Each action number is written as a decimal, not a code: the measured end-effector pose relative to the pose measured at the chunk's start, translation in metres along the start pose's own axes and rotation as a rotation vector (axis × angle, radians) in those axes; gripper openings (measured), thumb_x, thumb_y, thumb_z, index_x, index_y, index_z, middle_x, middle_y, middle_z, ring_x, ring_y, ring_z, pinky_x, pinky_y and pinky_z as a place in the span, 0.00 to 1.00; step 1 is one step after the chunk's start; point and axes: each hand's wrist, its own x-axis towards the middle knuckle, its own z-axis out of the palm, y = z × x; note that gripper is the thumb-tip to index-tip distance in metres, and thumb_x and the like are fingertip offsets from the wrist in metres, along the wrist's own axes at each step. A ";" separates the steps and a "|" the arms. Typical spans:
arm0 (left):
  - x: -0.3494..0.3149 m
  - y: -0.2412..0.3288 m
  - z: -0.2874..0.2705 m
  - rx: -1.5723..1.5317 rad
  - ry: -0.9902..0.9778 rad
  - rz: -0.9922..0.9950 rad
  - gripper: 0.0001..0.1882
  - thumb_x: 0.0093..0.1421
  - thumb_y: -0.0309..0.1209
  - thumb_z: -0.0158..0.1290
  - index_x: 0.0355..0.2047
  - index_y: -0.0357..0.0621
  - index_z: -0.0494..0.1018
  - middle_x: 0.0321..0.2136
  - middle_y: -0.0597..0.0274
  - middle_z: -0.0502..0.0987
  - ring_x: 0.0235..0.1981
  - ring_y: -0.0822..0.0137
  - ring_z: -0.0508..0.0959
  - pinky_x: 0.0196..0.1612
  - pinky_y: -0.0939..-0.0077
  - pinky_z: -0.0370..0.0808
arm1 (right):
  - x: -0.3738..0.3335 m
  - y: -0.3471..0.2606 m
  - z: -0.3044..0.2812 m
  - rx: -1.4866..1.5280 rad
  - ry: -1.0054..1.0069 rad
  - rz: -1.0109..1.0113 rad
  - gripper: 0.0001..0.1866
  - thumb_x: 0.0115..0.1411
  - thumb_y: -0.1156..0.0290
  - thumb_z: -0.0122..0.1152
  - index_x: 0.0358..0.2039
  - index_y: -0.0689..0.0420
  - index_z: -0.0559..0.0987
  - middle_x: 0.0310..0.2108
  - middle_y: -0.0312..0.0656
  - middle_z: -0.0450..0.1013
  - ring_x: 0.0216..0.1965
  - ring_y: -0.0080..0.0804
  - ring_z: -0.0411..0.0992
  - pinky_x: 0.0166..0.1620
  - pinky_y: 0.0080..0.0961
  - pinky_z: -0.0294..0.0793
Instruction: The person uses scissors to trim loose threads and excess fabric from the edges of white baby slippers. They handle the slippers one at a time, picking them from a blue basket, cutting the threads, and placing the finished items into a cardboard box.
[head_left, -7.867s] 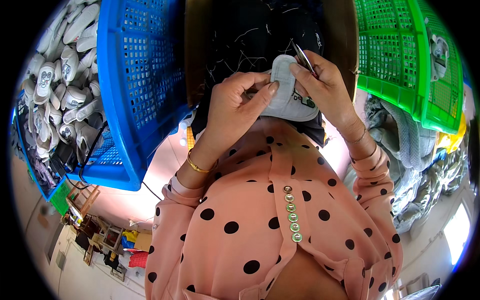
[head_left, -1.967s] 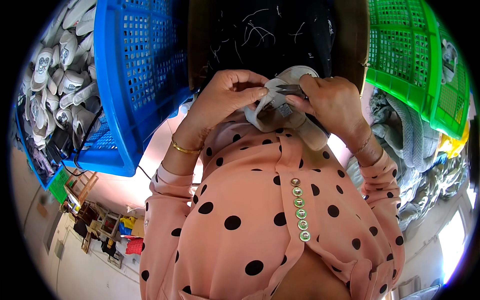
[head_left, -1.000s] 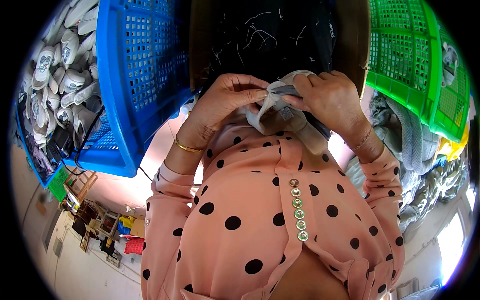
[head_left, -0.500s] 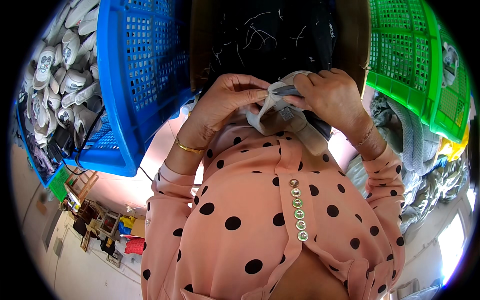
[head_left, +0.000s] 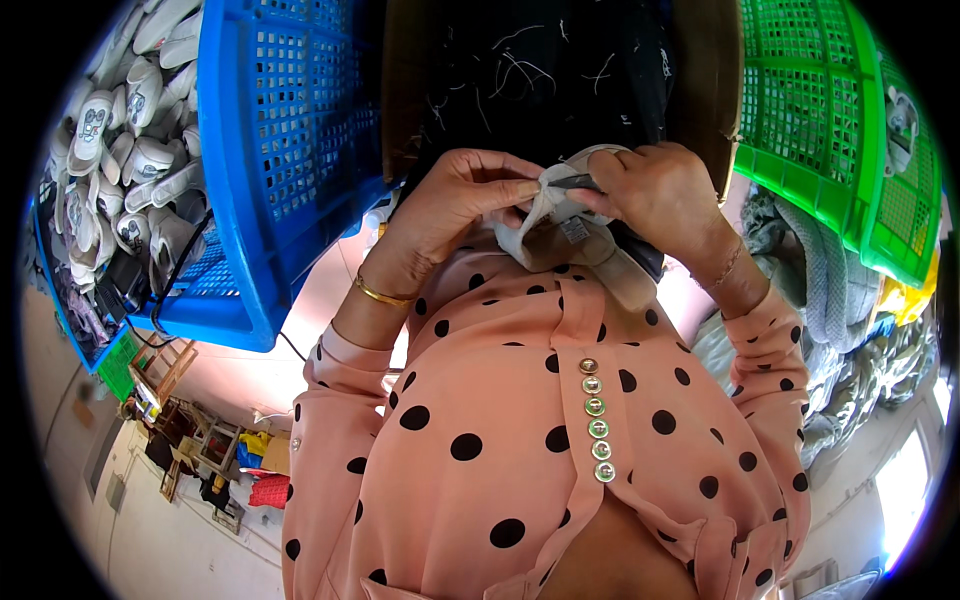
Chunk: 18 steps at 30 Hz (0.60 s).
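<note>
In front of my waist I hold a pale grey-white shoe upper (head_left: 540, 215) with a beige inner side and a small printed label. My left hand (head_left: 465, 200) is closed, thumb and forefinger pinching the upper's edge. My right hand (head_left: 655, 190) is closed around a pair of thread snips (head_left: 574, 182). Their grey metal blades point left along the upper's edge, near my left fingertips. The snips' handle is hidden inside my right hand.
A blue plastic basket (head_left: 235, 200) stands at my left, beside a pile of white shoe uppers (head_left: 140, 160). On the right are a green basket (head_left: 800, 130) and grey bundled uppers (head_left: 825, 270). Black cloth (head_left: 540, 110) with loose thread ends lies beyond my hands.
Both hands keep nearly the same place and grip. The snips' blades have shifted very slightly against the upper's edge.
</note>
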 end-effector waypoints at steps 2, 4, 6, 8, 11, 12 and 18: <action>-0.001 0.001 0.003 0.039 0.014 0.021 0.14 0.59 0.27 0.59 0.44 0.33 0.77 0.34 0.55 0.81 0.33 0.71 0.81 0.35 0.81 0.79 | 0.000 0.002 0.002 0.126 -0.016 0.075 0.19 0.57 0.48 0.61 0.29 0.53 0.76 0.16 0.36 0.71 0.18 0.32 0.73 0.24 0.26 0.71; -0.003 0.004 0.006 0.089 0.027 0.041 0.13 0.59 0.27 0.59 0.43 0.33 0.77 0.34 0.57 0.81 0.33 0.72 0.80 0.35 0.82 0.78 | 0.001 0.006 0.001 0.348 -0.007 0.178 0.19 0.57 0.50 0.62 0.30 0.55 0.76 0.18 0.38 0.73 0.19 0.35 0.74 0.25 0.27 0.72; -0.003 0.005 0.006 0.153 0.023 0.070 0.13 0.60 0.27 0.58 0.44 0.34 0.78 0.34 0.58 0.81 0.32 0.73 0.80 0.35 0.83 0.77 | 0.005 0.012 -0.003 0.667 0.028 0.306 0.18 0.57 0.53 0.63 0.30 0.57 0.75 0.20 0.40 0.74 0.20 0.39 0.74 0.27 0.27 0.72; -0.003 0.008 0.007 0.250 0.035 0.106 0.13 0.60 0.27 0.58 0.44 0.35 0.78 0.33 0.59 0.81 0.32 0.73 0.79 0.36 0.83 0.77 | 0.011 0.003 -0.006 0.827 -0.006 0.373 0.17 0.58 0.56 0.63 0.31 0.59 0.75 0.21 0.42 0.75 0.21 0.41 0.74 0.28 0.27 0.72; -0.007 0.011 0.012 0.408 0.107 0.218 0.12 0.60 0.27 0.58 0.43 0.36 0.78 0.33 0.60 0.81 0.32 0.73 0.79 0.35 0.82 0.77 | 0.016 0.000 -0.004 0.904 -0.115 0.456 0.14 0.58 0.61 0.62 0.31 0.61 0.76 0.20 0.46 0.73 0.20 0.41 0.71 0.26 0.29 0.69; -0.008 0.007 0.014 0.434 0.146 0.287 0.12 0.59 0.26 0.59 0.43 0.38 0.78 0.32 0.60 0.81 0.32 0.73 0.80 0.35 0.80 0.77 | 0.016 0.000 0.001 0.914 -0.122 0.472 0.14 0.58 0.61 0.62 0.31 0.61 0.76 0.19 0.47 0.72 0.19 0.41 0.70 0.26 0.30 0.68; -0.006 -0.004 0.024 1.090 0.353 0.807 0.10 0.54 0.24 0.62 0.38 0.41 0.79 0.30 0.61 0.81 0.29 0.67 0.80 0.33 0.78 0.77 | 0.021 -0.002 0.006 0.878 -0.099 0.487 0.14 0.58 0.62 0.62 0.29 0.62 0.77 0.16 0.48 0.69 0.18 0.42 0.68 0.23 0.32 0.65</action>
